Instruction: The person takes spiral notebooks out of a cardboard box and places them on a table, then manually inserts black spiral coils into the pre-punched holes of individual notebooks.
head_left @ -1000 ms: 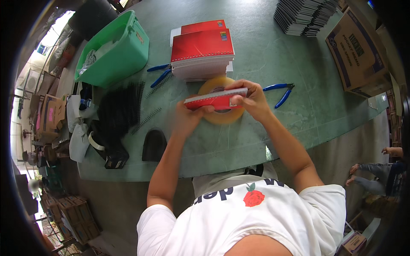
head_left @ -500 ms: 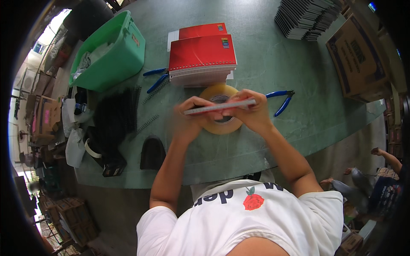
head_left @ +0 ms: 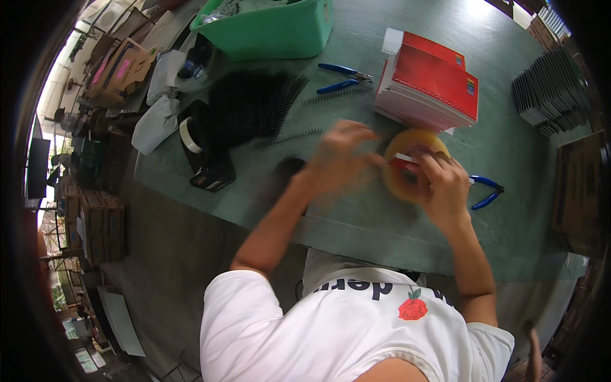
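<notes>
Red notebook (head_left: 407, 163) over tape roll (head_left: 407, 167), now gripped by right hand (head_left: 443, 186) alone, left hand (head_left: 340, 156) released, blurred.

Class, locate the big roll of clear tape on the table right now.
In the head view, the tape roll lies right of centre on the green table, under the right hand, just below the red notebook stack.

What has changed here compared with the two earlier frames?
The left hand has let go of the red notebook and is moving left, blurred. The right hand keeps its grip on the notebook, now lower and mostly hidden over the tape roll. The camera view itself has swung. The notebook stack, both blue pliers and green bin lie as before.
</notes>
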{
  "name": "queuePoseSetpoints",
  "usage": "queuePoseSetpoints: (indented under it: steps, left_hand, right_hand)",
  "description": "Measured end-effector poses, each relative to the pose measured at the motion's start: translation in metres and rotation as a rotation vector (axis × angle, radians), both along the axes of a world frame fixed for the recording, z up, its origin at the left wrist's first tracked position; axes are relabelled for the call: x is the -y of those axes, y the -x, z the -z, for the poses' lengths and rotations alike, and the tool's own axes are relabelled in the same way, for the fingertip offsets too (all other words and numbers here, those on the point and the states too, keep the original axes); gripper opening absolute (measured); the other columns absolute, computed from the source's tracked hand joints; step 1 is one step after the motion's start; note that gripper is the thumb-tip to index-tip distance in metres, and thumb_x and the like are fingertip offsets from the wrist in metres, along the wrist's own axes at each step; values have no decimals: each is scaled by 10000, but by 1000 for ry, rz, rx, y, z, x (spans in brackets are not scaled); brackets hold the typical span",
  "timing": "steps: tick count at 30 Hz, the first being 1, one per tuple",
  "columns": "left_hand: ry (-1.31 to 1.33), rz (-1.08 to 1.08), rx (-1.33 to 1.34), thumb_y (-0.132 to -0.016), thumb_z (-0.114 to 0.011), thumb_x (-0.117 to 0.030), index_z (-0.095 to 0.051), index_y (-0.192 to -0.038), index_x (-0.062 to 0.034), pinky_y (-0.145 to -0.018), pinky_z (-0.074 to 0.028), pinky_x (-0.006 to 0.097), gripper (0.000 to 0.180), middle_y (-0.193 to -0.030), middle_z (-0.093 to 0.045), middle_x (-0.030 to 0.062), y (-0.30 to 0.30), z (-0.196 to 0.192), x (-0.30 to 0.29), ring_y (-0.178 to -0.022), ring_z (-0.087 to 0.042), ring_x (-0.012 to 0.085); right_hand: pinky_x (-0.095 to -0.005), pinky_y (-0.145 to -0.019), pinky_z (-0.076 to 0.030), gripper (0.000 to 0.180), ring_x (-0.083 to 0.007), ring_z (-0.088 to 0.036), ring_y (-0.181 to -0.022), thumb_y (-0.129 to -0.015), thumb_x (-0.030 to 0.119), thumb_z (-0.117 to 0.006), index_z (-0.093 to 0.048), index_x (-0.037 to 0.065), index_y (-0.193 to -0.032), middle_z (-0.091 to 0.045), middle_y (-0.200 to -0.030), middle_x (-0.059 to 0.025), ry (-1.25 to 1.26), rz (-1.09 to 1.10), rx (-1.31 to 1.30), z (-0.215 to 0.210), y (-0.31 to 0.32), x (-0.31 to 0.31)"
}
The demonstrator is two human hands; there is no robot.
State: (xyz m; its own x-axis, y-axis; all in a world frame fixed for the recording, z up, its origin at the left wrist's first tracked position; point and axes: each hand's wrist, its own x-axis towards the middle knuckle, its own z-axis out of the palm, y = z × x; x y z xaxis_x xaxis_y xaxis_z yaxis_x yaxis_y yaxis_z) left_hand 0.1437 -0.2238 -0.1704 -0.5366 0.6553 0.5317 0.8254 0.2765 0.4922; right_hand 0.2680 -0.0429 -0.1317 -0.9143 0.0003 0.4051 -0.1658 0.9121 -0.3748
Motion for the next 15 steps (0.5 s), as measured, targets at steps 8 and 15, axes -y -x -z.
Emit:
queuePoseSetpoints:
  steps: [8, 15]
  left_hand:
    - [394, -579, -144, -814, -644, -125, -647, -941, -28, -717, -491, 337, 160, -843, -643, 143, 38, 55, 154, -779, -626, 289]
    - [-220, -304, 447, -867, -645, -172, -613, -981, -19, -693, -489, 268, 193, -812, -615, 65, 16, -54, 97, -718, -605, 149]
  right_hand:
    - [-380, -627, -484, 179, -296, -631, -725, -729, 50, -642, -642, 80, -906, -665, -810, -94, 109, 4, 43, -13, 18, -9]
    - [-391, -619, -486, 174, -312, -631, -718, -775, 81, -623, -652, 109, -944, -662, -798, -114, 80, 19, 42, -16, 33, -26]
